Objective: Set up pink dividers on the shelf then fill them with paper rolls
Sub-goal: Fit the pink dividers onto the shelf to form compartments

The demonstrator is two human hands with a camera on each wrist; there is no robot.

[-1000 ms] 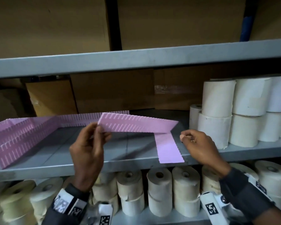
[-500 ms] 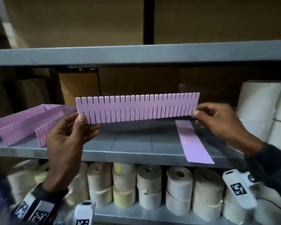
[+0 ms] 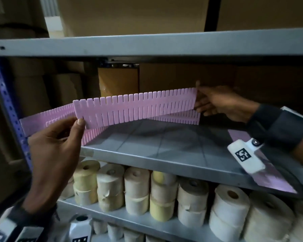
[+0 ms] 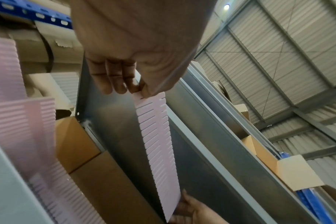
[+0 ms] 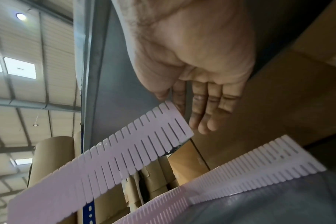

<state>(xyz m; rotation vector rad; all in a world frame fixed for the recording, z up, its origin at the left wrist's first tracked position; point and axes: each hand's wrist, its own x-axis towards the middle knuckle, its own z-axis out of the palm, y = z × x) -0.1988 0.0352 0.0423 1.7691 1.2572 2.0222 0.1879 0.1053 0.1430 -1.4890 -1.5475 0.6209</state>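
Note:
A long pink slotted divider strip [image 3: 135, 107] hangs upright in the air above the grey shelf [image 3: 173, 145]. My left hand [image 3: 72, 126] pinches its left end between thumb and fingers, and my right hand [image 3: 199, 103] pinches its right end. The same strip [image 4: 156, 136] shows in the left wrist view and again [image 5: 125, 153] in the right wrist view. Behind it, other pink dividers [image 3: 178, 117] stand on the shelf along the back and left [image 3: 35, 123]. One more pink strip [image 3: 269, 177] lies flat at the shelf's right front.
Paper rolls [image 3: 138, 189] fill the lower shelf below. Brown cardboard boxes [image 3: 119, 81] sit behind the dividers. An upper shelf [image 3: 147, 44] hangs close overhead. A blue slotted upright [image 3: 10, 109] bounds the left side.
The view has swung left. Both hands have carried the held strip left and deeper toward the standing dividers, its right end now higher than its left. The stacked rolls at right are out of view.

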